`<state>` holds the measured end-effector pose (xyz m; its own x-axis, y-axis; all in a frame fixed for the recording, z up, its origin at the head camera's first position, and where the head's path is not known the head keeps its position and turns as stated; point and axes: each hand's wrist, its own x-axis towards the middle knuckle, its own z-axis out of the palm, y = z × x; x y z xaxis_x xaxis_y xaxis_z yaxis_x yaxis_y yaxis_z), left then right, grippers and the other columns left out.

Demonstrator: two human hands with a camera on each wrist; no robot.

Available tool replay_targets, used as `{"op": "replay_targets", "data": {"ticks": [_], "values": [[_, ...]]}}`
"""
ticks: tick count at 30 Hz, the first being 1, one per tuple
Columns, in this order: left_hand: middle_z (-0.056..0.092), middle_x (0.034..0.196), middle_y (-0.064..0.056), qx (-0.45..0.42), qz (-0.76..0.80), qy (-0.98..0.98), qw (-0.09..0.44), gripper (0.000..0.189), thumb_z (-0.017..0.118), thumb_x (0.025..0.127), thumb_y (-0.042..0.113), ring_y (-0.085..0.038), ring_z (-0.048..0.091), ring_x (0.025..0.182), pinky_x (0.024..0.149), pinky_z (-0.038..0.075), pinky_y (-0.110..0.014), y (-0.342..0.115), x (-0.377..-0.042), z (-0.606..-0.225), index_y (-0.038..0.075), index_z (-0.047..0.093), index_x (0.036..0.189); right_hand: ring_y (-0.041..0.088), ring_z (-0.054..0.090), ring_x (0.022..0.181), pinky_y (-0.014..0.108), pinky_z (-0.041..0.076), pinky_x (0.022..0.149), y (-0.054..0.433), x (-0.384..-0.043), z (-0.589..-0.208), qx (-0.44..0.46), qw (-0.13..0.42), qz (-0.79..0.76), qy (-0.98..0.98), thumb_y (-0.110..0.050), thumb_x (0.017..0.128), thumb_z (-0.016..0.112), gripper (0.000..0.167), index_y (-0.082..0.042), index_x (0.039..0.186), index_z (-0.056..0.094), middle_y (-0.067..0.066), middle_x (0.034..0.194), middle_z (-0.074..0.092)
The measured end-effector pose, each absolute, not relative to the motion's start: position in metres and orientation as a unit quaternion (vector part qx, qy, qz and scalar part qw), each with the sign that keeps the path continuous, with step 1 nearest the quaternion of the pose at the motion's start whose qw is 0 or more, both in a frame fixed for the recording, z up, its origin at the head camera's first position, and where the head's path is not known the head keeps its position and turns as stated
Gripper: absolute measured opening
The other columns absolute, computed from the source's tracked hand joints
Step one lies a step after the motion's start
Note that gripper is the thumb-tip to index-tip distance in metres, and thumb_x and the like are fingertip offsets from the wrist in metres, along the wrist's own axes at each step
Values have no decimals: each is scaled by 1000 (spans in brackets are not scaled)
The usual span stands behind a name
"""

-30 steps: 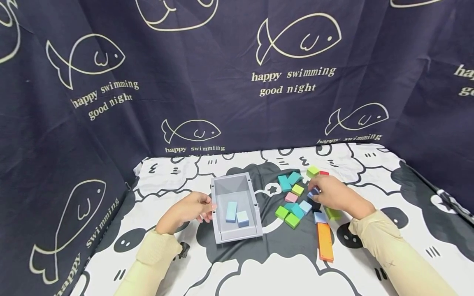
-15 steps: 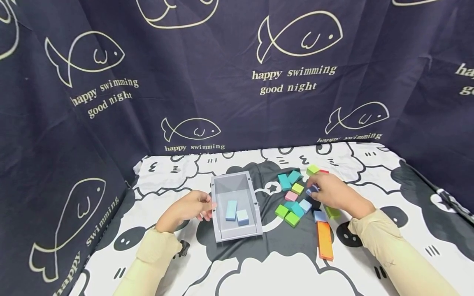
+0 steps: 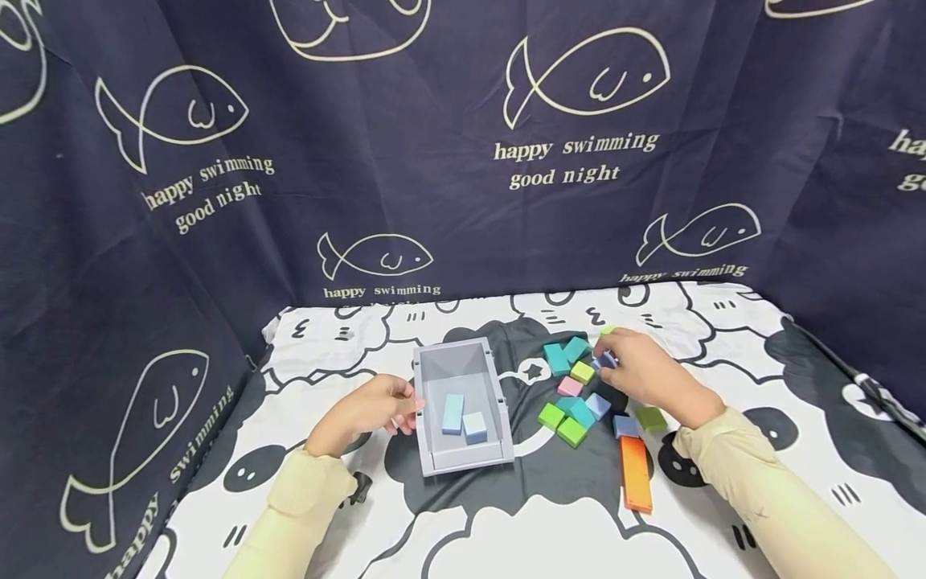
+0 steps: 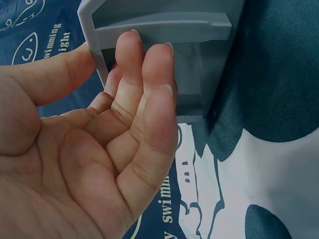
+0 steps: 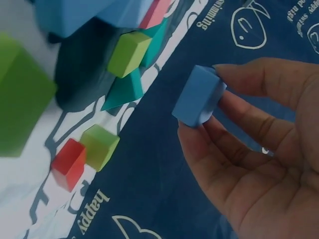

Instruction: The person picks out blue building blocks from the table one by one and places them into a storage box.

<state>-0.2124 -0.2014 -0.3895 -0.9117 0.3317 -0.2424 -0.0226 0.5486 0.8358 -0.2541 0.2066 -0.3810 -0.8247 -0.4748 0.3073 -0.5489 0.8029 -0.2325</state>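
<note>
My left hand grips the left side of a grey plastic bin, the thumb at its rim and the other fingers along its outer wall. Inside the bin lie a long light-blue block and a shorter pale-blue block. Over the far part of the block pile, my right hand pinches a small blue block between thumb and fingertips. In the right wrist view a red block and a light green block lie beyond that hand.
Loose blocks lie right of the bin, among them a pink block, a teal block and a green block. Nearer stands an orange bar beside a blue block. A dark curtain hangs behind the patterned cloth.
My right hand has shifted slightly left with the blue block in its fingers, now covering the red block in the head view. The left hand and the bin stay put.
</note>
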Motion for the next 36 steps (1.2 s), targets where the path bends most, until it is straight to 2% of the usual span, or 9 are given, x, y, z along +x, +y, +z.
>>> {"op": "replay_targets", "data": {"ticks": [6,14,24,36], "values": [[65,72,-6,87,466,860,190,17,62,97,15,-16,64,64,59,51,-30,-201,-213,-391,1,61,87,24,59,77,45,50,74,198,-253,-378,280,140,171,-934,-3,75,69,17,-2,92,69,8,89,65],[65,72,-7,87,464,860,192,16,61,97,14,-17,65,64,59,51,-30,-201,-212,-390,1,62,89,18,52,71,39,46,67,188,-253,-377,281,155,183,-929,-5,75,70,16,-4,92,69,4,84,61],[65,72,-7,88,466,860,192,16,61,97,14,-16,64,63,59,51,-31,-201,-211,-388,2,61,87,21,56,75,42,48,71,177,-247,-370,274,161,197,-928,-6,79,73,14,-6,93,69,5,89,64],[65,72,-8,95,463,860,192,17,61,98,15,-16,64,63,60,52,-32,-201,-210,-388,1,61,87,22,61,80,40,52,74,154,-234,-355,294,163,231,-913,-5,80,72,17,-6,97,70,5,95,66]]}}
